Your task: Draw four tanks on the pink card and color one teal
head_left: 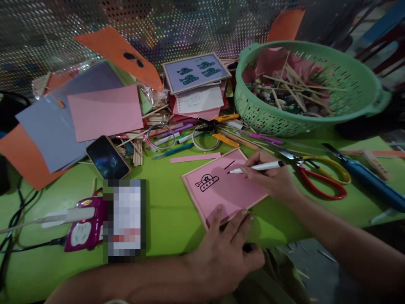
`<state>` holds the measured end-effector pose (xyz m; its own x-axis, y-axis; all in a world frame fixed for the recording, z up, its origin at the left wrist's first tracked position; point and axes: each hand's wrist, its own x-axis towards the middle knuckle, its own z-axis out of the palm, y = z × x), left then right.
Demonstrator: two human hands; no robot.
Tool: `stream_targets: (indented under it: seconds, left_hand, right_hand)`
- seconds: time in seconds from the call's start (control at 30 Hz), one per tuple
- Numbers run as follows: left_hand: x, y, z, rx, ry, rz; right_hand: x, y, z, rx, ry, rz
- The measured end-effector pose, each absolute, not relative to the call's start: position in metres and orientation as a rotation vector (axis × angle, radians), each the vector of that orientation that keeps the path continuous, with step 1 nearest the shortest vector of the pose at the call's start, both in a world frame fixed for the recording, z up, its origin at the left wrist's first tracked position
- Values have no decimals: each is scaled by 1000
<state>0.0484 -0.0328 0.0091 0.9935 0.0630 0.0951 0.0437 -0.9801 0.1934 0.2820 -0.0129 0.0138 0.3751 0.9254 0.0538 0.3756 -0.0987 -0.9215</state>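
A pink sheet [221,196] with a thin wooden border lies on the green table. On its left part is a black drawing of a small tank [207,183] with a star; a short black line stands to the right of it. My right hand [268,175] holds a white marker [265,166] with a black end, its tip at the paper just below that line. My left hand [226,249] rests with spread fingers on the sheet's lower edge and holds nothing.
Scissors [322,175] and a blue cutter [373,177] lie right. Behind are a green basket [284,120] of sticks, pliers [218,124], pens and a framed drawing [196,72]. Left are a phone [108,157], paper sheets [106,112] and a purple power strip [87,223].
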Motion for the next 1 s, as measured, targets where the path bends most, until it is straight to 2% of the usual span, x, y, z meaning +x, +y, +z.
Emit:
stream_targets:
  seconds: [1.0]
  left_hand:
    - [48,-33,7,2912,64,100]
  right_hand:
    - [296,-12,7,-1753,-1045,375]
